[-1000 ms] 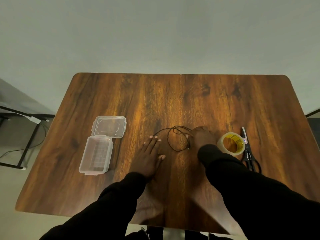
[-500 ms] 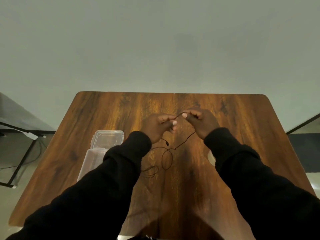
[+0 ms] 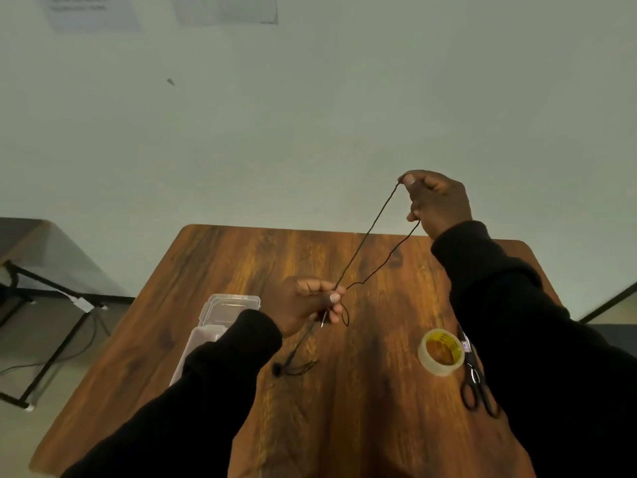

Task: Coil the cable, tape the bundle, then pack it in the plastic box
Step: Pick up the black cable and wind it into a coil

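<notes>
Left hand (image 3: pixel 310 301): raised above the table, thumb and fingers pinched on the thin black cable; a short loop and a small plug end hang just below the pinch.
Right hand (image 3: pixel 436 201): lifted high, above the far right edge of the table; thumb and forefinger pinched on the cable at its topmost point, a second strand passing under the lower fingers.
Cable (image 3: pixel 370 232): two strands run taut and slanted from the right hand down to the left hand, meeting at the left pinch. Below the left hand one strand drops to the tabletop, ending in a small loose tangle with a dark bud-like end near the left sleeve. Not coiled.
Plastic box (image 3: pixel 203 343): clear, on the left part of the table, lid (image 3: pixel 229 307) swung open and lying flat on the far side; body mostly hidden behind the left sleeve. Contents cannot be judged.
Tape roll (image 3: pixel 441 351): clear tape on a yellow core, tilted on the table at right, well apart from the cable.
Scissors (image 3: pixel 477 381): black-handled, lying just right of the tape roll, blades pointing away, partly covered by the right sleeve.
Table (image 3: pixel 344 426): dark wood grain, rounded corners.
Sleeves: both black, long, reaching the wrists.
Wall: plain pale; two paper sheets at top, print unreadable.
</notes>
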